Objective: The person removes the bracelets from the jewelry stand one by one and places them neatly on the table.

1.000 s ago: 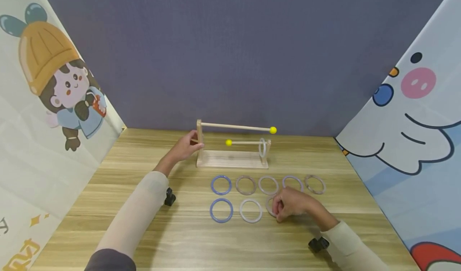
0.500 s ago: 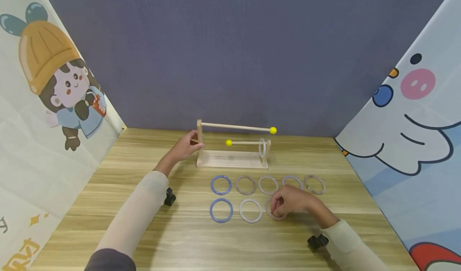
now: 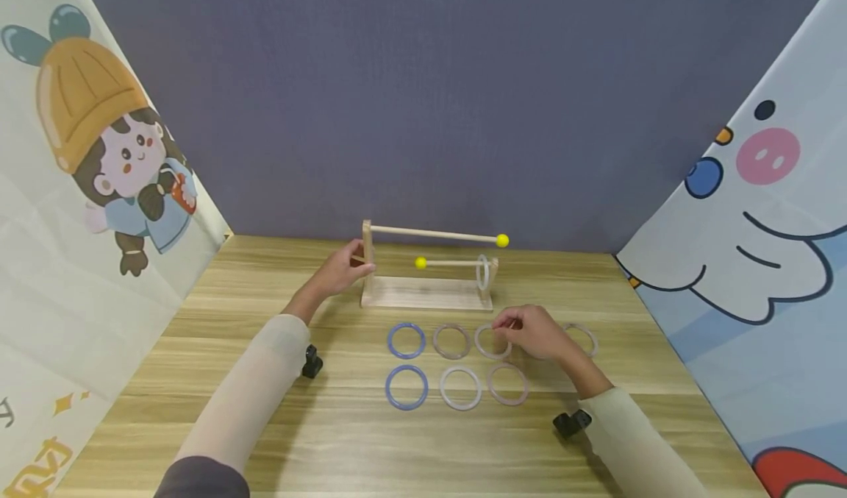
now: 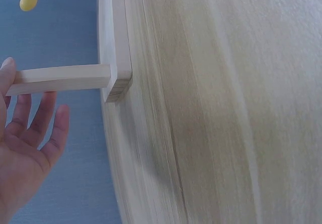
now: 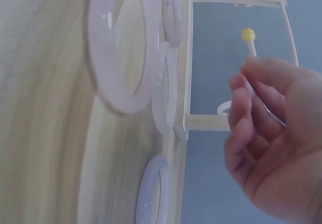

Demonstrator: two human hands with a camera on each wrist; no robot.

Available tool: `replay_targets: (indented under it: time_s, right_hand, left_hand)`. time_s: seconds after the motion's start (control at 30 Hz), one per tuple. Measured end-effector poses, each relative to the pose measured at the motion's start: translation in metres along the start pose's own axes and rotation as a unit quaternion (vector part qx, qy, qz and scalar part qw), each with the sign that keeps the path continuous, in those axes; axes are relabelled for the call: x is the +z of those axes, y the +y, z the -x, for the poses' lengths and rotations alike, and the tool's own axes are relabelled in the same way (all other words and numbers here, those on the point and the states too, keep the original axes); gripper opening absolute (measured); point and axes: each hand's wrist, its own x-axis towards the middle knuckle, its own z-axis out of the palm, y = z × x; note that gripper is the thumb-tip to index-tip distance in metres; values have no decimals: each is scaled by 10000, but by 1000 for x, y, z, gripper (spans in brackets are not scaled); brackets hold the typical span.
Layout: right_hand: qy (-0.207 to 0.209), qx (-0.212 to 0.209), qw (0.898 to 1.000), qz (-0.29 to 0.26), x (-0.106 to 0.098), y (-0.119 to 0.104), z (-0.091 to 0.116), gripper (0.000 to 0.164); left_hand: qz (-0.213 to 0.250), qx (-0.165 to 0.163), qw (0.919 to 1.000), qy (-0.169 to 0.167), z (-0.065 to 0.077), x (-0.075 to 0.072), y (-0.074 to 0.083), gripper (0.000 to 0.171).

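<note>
In the head view a wooden stand (image 3: pixel 423 299) with two yellow-tipped rods stands at the back of the table. My left hand (image 3: pixel 340 270) grips its left post (image 4: pixel 65 77) between thumb and fingers. One white ring (image 3: pixel 479 274) hangs on the lower rod, beside the right post. My right hand (image 3: pixel 532 332) hovers over the back row of rings with loosely curled fingers, holding nothing. Below its fingertips in the head view is a pale ring (image 3: pixel 493 357); a lilac ring (image 5: pixel 143 199) is mostly hidden under the hand there. A pinkish ring (image 3: pixel 508 404) lies flat in the front row.
Left of these lie two blue rings (image 3: pixel 406 408), a white ring (image 3: pixel 460 408) and a brownish ring (image 3: pixel 451 357). Another brownish ring (image 3: pixel 596 343) lies past the right hand. A dark panel (image 3: pixel 423 101) rises behind the table (image 3: pixel 423 454), with printed panels at both sides.
My right hand has left the pinkish front-row ring and moved back over the back row, uncovering that ring. The left hand and the stand have stayed put.
</note>
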Motion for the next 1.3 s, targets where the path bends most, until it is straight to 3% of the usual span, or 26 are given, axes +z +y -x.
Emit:
replay_targets:
  time_s: [0.3, 0.67, 1.3]
  right_hand:
    - [1226, 487, 9912, 67, 5, -2, -24, 21]
    - [1903, 867, 9776, -229, 10, -7, -41, 16]
    - [2939, 1300, 9465, -274, 24, -20, -60, 23]
  left_hand:
    - [-8, 2, 10000, 21, 0, 1, 1, 36]
    - [30, -15, 10000, -14, -1, -1, 2, 37]
    - [-27, -10, 10000, 38, 1, -1, 2, 36]
